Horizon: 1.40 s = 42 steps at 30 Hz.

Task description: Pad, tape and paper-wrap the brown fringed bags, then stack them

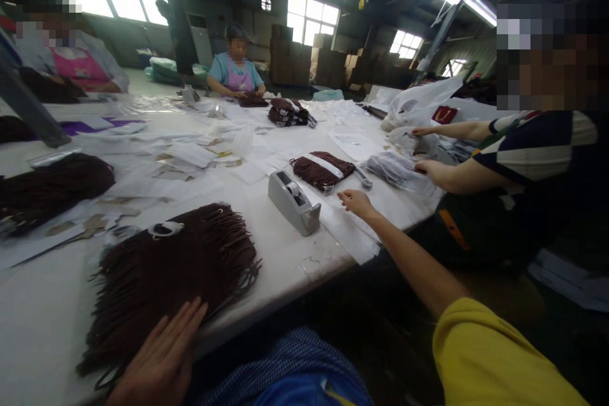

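Note:
My left hand lies flat, fingers stretched out, on the lower edge of a dark brown fringed bag. A white band is looped through the ring at the top of this bag. Out over the table, my right hand is just right of a grey tape dispenser, its thumb and fingers bent together in a pinch. Whatever is between those fingertips is too small to make out. Just beyond that hand lies a folded brown fringed bag with a white strip around it.
More brown bags lie at the left, and a stack of them farther back. Loose paper and plastic sheets cover much of the white table. At right, a co-worker's hands handle clear plastic bags. Other people sit across the table.

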Each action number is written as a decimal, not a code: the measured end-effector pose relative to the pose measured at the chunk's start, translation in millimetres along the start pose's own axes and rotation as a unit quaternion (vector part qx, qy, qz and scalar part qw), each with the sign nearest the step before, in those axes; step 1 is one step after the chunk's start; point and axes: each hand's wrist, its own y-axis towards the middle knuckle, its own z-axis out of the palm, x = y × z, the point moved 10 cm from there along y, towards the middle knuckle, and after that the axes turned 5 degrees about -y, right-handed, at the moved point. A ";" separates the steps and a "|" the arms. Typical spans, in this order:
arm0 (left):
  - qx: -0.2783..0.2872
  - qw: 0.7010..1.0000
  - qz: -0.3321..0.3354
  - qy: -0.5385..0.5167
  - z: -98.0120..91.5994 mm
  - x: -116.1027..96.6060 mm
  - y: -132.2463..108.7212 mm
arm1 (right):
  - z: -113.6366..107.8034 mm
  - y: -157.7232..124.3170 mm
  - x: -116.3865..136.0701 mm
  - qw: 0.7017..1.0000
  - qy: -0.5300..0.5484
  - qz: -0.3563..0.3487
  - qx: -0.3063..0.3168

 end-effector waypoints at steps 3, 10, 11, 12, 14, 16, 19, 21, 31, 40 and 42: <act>-0.007 0.999 0.041 0.009 0.7 -2.3 -0.4 | 5.8 12.3 -1.9 0.998 -0.049 0.033 0.016; -0.016 0.998 0.061 0.025 8.2 2.2 -5.8 | 19.2 26.4 -1.0 0.993 -0.076 0.029 0.087; -0.015 0.998 0.064 0.026 9.2 2.3 -6.3 | 18.0 26.8 -0.9 0.994 -0.074 0.025 0.082; -0.015 0.997 0.068 0.026 9.8 2.1 -6.7 | 16.1 26.7 -0.6 0.994 -0.072 0.022 0.074; -0.015 0.997 0.072 0.026 9.7 2.2 -6.8 | 10.4 24.9 1.6 0.997 -0.065 0.016 0.049; -0.014 0.997 0.072 0.026 8.8 2.9 -6.2 | 1.8 22.7 7.2 0.998 -0.056 0.004 0.019; -0.012 0.997 0.071 0.022 7.3 2.8 -4.7 | -15.8 22.8 19.2 0.999 -0.043 -0.020 -0.023; -0.015 0.998 0.066 0.017 6.0 2.3 -3.6 | -24.6 26.4 23.9 0.998 -0.039 -0.029 -0.032; -0.018 0.998 0.060 0.008 2.9 0.6 -4.2 | -15.6 11.5 25.8 0.998 -0.053 -0.020 -0.020; -0.005 0.999 0.039 0.001 8.5 3.3 -5.1 | 15.2 -4.9 25.2 0.997 0.012 -0.007 0.075; -0.014 0.999 0.047 0.004 5.7 1.9 -4.4 | 13.6 -4.5 21.5 0.997 0.035 0.004 0.074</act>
